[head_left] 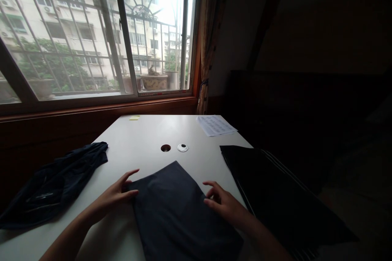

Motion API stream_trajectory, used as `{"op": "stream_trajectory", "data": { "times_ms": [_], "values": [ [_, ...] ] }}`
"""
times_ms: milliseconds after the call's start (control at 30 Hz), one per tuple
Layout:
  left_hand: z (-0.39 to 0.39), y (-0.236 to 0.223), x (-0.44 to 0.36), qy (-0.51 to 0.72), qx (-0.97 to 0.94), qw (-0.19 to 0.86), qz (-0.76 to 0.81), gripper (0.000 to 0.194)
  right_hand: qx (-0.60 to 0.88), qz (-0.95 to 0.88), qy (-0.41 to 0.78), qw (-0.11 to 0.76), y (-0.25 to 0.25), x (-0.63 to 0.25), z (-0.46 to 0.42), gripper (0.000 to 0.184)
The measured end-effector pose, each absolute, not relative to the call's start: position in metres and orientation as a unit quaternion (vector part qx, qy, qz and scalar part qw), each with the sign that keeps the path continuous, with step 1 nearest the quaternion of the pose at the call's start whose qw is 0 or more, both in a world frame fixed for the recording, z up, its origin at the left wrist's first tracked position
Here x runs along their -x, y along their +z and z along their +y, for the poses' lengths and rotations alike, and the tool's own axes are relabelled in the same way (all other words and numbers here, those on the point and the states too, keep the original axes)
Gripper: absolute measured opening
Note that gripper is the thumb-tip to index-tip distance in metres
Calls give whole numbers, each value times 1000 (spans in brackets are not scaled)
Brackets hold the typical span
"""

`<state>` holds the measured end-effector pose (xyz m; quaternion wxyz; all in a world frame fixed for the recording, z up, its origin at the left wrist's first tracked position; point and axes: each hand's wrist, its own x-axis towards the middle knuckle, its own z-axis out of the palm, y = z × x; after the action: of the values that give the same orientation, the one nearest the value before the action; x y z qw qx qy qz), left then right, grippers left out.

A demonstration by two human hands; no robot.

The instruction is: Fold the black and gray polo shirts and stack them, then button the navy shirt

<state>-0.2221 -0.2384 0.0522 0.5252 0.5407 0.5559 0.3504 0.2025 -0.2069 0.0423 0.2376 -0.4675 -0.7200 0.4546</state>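
Note:
A dark navy folded garment [180,208] lies in front of me on the white table [147,130], one corner pointing away. Its exact kind cannot be told. My left hand [118,191] is at its left edge, thumb and index finger spread, the thumb tip near the fabric. By the right edge is my right hand [221,202], fingers loosely curved and apart, thumb close to the cloth. Neither hand grips it. Further left, a crumpled dark navy garment [58,183] hangs partly over the table edge. To the right lies a flat black garment [275,191] with pale stripes.
Printed paper sheets [216,125] lie at the table's back right corner, and a yellow sticky note [134,118] at the back left. A round cable hole [165,148] sits mid-table beside its cover [183,147]. Behind stand a barred window [147,40] and a tied curtain [208,40].

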Motion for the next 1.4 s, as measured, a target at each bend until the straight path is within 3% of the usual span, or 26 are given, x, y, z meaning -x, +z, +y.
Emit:
{"op": "stream_trajectory", "data": {
  "times_ms": [433, 600, 800, 1133, 1400],
  "values": [
    [-244, 60, 209, 400, -425, 619, 525, 91, 516, -655, 512, 206, 47, -162, -182, 83],
    [-249, 66, 204, 381, -418, 668, 484, 100, 489, -678, 504, 218, 49, -146, -185, 74],
    [-251, 63, 193, 387, -455, 672, 438, 102, 453, -715, 433, 311, 56, -149, -205, 53],
    [-246, 30, 88, 421, -532, 591, 437, 100, 470, -701, 438, 309, 78, -201, -237, 54],
    [-221, 60, 6, 471, -508, 596, 406, 94, 562, -656, 346, 367, 113, -257, -234, 50]
  ]
}}
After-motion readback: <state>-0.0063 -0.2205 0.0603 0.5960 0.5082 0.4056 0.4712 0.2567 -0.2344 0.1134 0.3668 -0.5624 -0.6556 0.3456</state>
